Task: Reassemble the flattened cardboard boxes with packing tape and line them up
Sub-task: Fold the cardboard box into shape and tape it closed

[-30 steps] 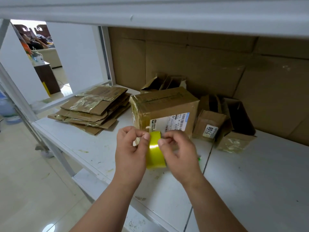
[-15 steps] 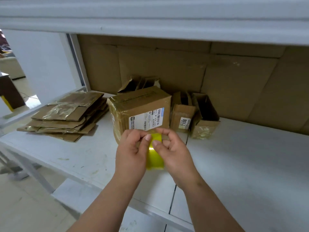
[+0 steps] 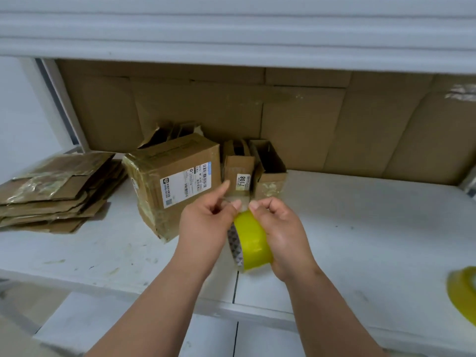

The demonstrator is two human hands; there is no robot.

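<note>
My right hand (image 3: 282,233) grips a yellow roll of packing tape (image 3: 253,240) above the white shelf (image 3: 360,228). My left hand (image 3: 206,222) pinches the clear free end of the tape at the top of the roll. Just behind my hands stands a taped cardboard box (image 3: 172,181) with a white shipping label. To its right are a small box labelled 7108 (image 3: 238,171) and an open-topped small box (image 3: 270,173). A stack of flattened cardboard boxes (image 3: 56,191) lies at the left of the shelf.
A second yellow tape roll (image 3: 463,289) lies at the shelf's right edge. Brown cardboard sheets (image 3: 309,119) line the back wall. An upper shelf (image 3: 231,34) hangs overhead. A lower shelf (image 3: 206,338) shows beneath the front edge.
The view has swung to the right, bringing the second roll into sight. My left hand has lifted the tape's free end off the roll, and the roll now sits lower in my right hand.
</note>
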